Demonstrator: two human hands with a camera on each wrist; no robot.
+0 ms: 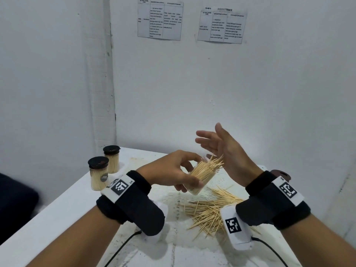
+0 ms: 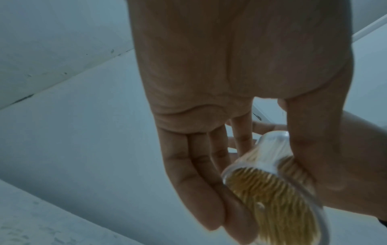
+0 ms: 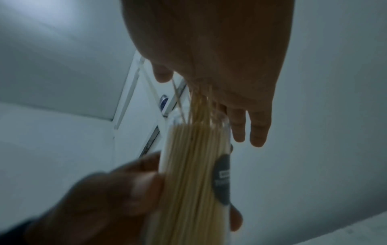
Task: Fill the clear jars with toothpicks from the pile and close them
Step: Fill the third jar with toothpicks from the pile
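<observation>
A person sits at a white table (image 1: 57, 209) and holds one open clear jar (image 1: 202, 177) in the air above a loose pile of toothpicks (image 1: 210, 207). The left hand (image 1: 173, 168) grips the jar, thumb on one side and fingers curled round the other, tilting it so its mouth points up and toward the right hand (image 1: 225, 149). The jar is packed with toothpicks, and a tuft of tips fans out past its rim. The right hand is flat, its fingers straight and slightly spread, and its palm meets those protruding tips.

The step in hand appears to be settling the toothpicks down into the jar so they sit below the rim. The next move likely calls for pushing or tapping the stray tips level, then fetching a lid; a dark round object (image 1: 279, 174) beyond the right wrist may be that lid, though it is too hidden to tell.

Counted: three jars in all. Two filled jars with dark lids (image 1: 105, 166) stand upright close together, to the left of the pile, and one open jar is held. One pile of toothpicks lies on the table.
</observation>
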